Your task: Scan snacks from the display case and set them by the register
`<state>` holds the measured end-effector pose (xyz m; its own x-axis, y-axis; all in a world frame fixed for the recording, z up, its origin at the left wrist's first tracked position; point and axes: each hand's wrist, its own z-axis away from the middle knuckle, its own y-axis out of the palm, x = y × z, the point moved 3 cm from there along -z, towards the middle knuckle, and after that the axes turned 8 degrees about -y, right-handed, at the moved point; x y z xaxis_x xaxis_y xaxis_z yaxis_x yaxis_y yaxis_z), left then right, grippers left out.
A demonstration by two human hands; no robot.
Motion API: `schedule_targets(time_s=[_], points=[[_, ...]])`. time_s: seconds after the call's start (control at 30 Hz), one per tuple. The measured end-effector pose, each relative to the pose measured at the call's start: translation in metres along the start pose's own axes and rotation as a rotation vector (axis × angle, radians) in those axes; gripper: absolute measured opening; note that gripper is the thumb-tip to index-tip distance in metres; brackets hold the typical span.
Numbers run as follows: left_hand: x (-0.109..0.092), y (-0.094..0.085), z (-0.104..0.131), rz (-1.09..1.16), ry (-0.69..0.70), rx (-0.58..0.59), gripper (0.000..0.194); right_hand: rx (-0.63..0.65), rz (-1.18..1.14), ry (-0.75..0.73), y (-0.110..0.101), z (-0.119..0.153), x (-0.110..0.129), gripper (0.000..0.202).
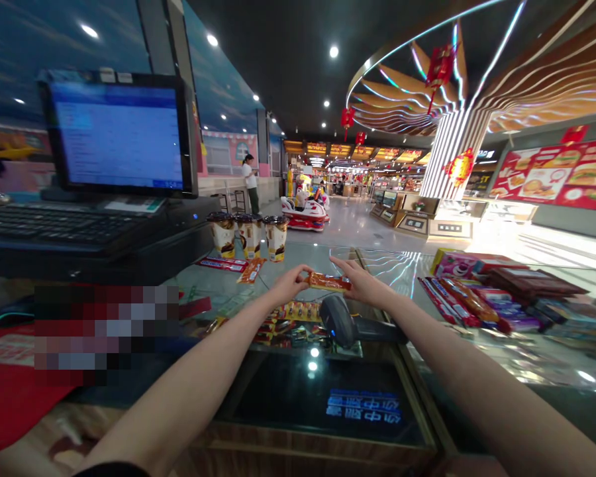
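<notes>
A snack bar in an orange-brown wrapper (326,282) lies level between my two hands, above the glass counter. My left hand (292,285) pinches its left end between thumb and fingers. At the other end, my right hand (361,281) grips the wrapper with one finger stretched out away from it. Just below the bar, a dark handheld barcode scanner (338,322) rests near my right forearm. Left of my hands, an orange packet (251,271) and a red packet (222,264) lie in front of three lidded cups (249,237).
A monitor (119,136) and keyboard (54,225) stand at the left, above a mouse (14,313) on red material. Several packaged snacks (459,301) and boxes are piled on the right of the counter. A person (249,182) stands far back.
</notes>
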<state>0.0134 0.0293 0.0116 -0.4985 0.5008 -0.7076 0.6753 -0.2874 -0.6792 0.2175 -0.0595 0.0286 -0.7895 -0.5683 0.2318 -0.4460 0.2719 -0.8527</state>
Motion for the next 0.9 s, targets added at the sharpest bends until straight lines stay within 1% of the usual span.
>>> schedule_targets(time_s=[0.17,0.33,0.43,0.57,0.67,0.77,0.83,0.9], points=[[-0.002,0.002,0.004,-0.134,-0.033,-0.044,0.03,0.024,-0.03,-0.013,0.007,-0.001,-0.007,0.103],[-0.007,0.001,0.007,-0.222,-0.03,-0.066,0.027,0.031,-0.075,-0.008,0.007,-0.002,-0.007,0.101],[-0.008,0.0,0.008,-0.262,-0.03,-0.091,0.026,0.011,-0.109,0.001,0.001,0.0,-0.005,0.096],[-0.007,-0.006,0.009,-0.329,-0.053,-0.122,0.025,-0.044,-0.11,0.004,-0.014,0.01,-0.003,0.077],[-0.004,-0.011,0.009,-0.369,-0.064,-0.148,0.025,-0.041,-0.123,0.04,-0.027,0.023,0.0,0.066],[0.003,-0.015,0.007,-0.402,-0.038,-0.176,0.026,0.024,-0.189,0.062,-0.041,0.039,0.01,0.055],[0.009,-0.018,0.006,-0.429,-0.019,-0.193,0.028,0.107,-0.255,0.074,-0.049,0.049,0.021,0.048],[0.012,-0.021,0.006,-0.466,-0.015,-0.212,0.028,0.185,-0.293,0.116,-0.054,0.059,0.031,0.048]])
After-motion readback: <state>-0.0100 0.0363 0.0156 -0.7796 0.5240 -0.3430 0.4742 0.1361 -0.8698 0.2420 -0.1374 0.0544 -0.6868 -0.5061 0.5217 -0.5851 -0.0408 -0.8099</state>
